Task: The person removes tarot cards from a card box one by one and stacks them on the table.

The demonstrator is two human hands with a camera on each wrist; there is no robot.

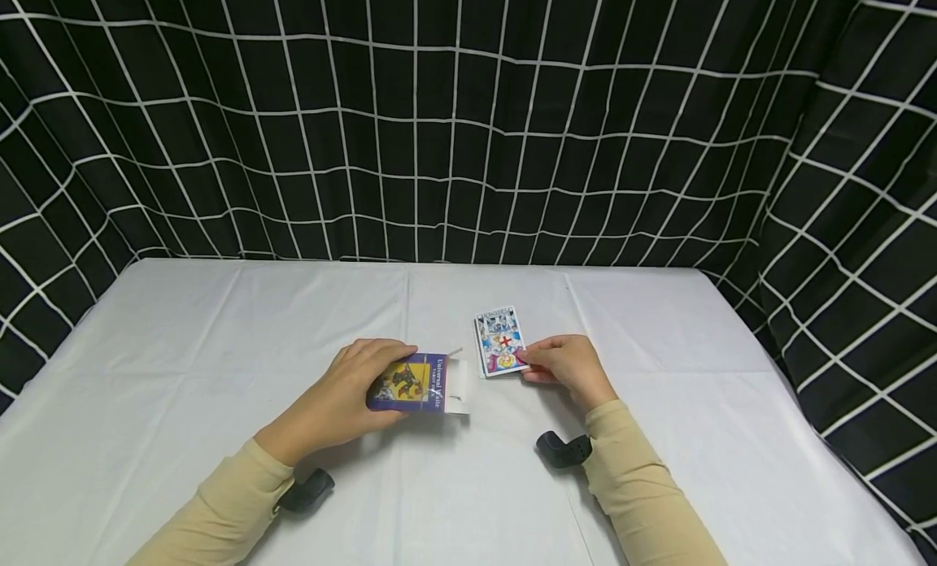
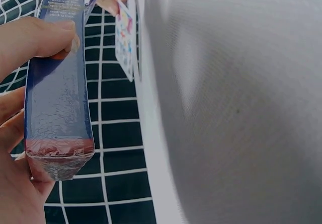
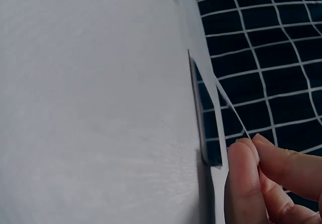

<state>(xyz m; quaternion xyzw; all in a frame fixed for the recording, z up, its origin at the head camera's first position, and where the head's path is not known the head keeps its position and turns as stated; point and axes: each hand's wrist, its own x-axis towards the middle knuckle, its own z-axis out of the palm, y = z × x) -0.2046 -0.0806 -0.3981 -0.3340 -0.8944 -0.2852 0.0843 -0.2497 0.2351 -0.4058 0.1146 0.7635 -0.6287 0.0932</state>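
The right hand (image 1: 567, 367) pinches a card (image 1: 500, 334) by its near right corner; the card extends leftward and away from that grip over the desk (image 1: 220, 330), long axis pointing away from the person; farther left, the left hand (image 1: 351, 391) grips a box (image 1: 410, 380) lying crosswise to it, open end facing right, near the card but apart.

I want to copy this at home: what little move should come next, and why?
Maybe bring the picture card closer to the box: the right hand pinches it near a corner, and the left hand holds the box, open end facing it.
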